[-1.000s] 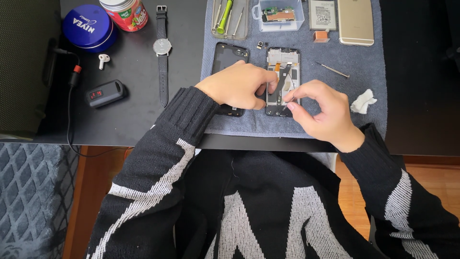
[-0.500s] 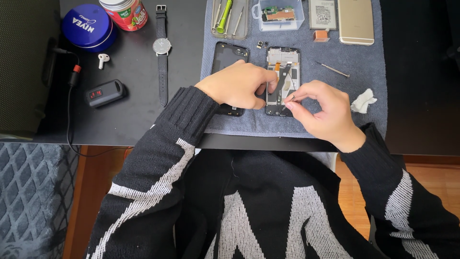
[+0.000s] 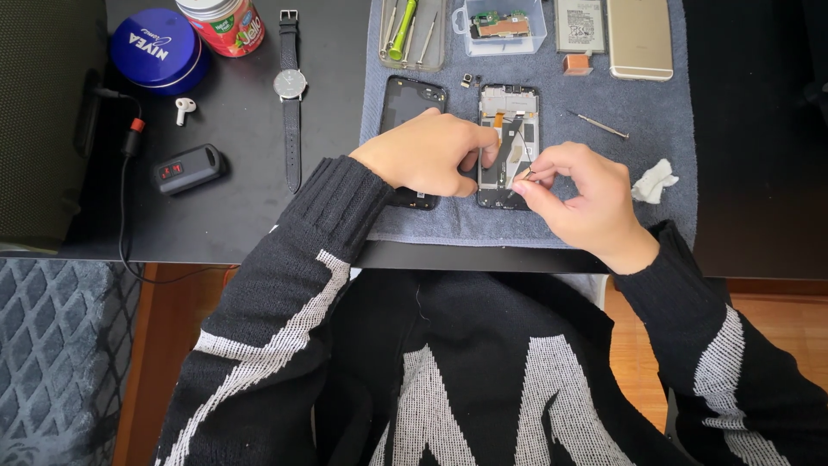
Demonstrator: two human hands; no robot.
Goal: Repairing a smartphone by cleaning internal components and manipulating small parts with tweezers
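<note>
Grey towel (image 3: 517,226) carries two opened black phones; left hand (image 3: 429,155) braces one (image 3: 507,147), right hand (image 3: 580,194) grip pinched on a thin strip (image 3: 520,175).

Opened phone (image 3: 509,129) on towel (image 3: 655,129), seemingly right of frame (image 3: 410,99)

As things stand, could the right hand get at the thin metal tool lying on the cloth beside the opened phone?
Probably yes. The thin metal tool lies bare on the grey cloth, just beyond the right hand, with nothing between them. But that hand's grip is pinching a small part over the opened phone, so it would have to let go first.
</note>
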